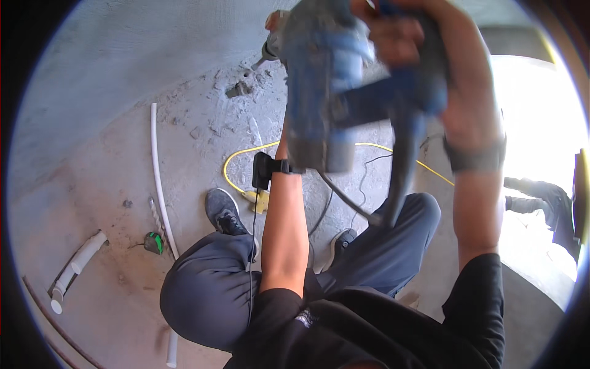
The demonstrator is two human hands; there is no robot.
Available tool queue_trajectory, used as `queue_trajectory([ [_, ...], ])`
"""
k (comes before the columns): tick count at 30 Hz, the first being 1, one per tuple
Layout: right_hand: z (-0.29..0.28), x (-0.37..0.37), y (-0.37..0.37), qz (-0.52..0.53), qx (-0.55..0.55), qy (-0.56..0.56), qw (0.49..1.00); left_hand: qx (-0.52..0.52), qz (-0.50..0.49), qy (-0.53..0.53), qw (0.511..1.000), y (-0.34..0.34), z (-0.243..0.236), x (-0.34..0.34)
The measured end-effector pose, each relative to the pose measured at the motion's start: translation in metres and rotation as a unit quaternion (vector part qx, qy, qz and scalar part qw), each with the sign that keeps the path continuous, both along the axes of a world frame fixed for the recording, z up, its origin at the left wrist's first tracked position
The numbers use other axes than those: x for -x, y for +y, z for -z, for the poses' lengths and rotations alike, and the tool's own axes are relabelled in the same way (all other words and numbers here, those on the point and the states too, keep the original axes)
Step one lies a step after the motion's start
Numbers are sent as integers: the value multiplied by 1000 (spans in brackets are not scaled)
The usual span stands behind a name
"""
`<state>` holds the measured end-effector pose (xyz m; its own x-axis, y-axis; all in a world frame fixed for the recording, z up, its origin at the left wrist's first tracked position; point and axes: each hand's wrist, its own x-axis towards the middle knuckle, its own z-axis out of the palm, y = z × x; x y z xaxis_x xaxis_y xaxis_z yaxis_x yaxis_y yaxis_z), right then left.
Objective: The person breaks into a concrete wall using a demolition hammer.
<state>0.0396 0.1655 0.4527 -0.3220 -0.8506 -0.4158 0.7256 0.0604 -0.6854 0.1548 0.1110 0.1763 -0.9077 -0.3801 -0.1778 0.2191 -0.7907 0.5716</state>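
Note:
A large blue and grey rotary hammer fills the upper middle, blurred by motion. My right hand is wrapped around its rear handle at the upper right. Most of my left hand is hidden behind the tool; a bit of its skin shows at the front end, closed about the tool near the chuck. The bit points down and left beside a chipped hole at the foot of the wall. I cannot tell whether it touches the concrete.
Rubble surrounds the hole. A yellow extension cord with a yellow socket lies between my feet. Leftward are a long white pipe, a spiral drill bit, a green and black tape measure and short pipe stubs. Dark cloth shows at the right.

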Motion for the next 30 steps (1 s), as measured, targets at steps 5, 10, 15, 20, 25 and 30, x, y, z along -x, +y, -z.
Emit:
queue_trajectory([
  [5,-17,-69,50,127,-98,131,978,47,17,-25,998,47,15,-18],
  [10,0,-63,88,149,-73,112,980,181,33,-110,977,63,5,-32],
  [15,27,-74,110,180,-50,58,981,157,26,-131,979,75,55,-44],
  [20,18,-75,115,208,-47,58,975,133,25,-106,985,78,35,-38],
  [25,16,-71,113,219,-41,58,973,141,23,-106,984,81,26,-38],
  [30,29,-58,115,222,-27,19,974,137,20,-113,984,76,28,-39],
])
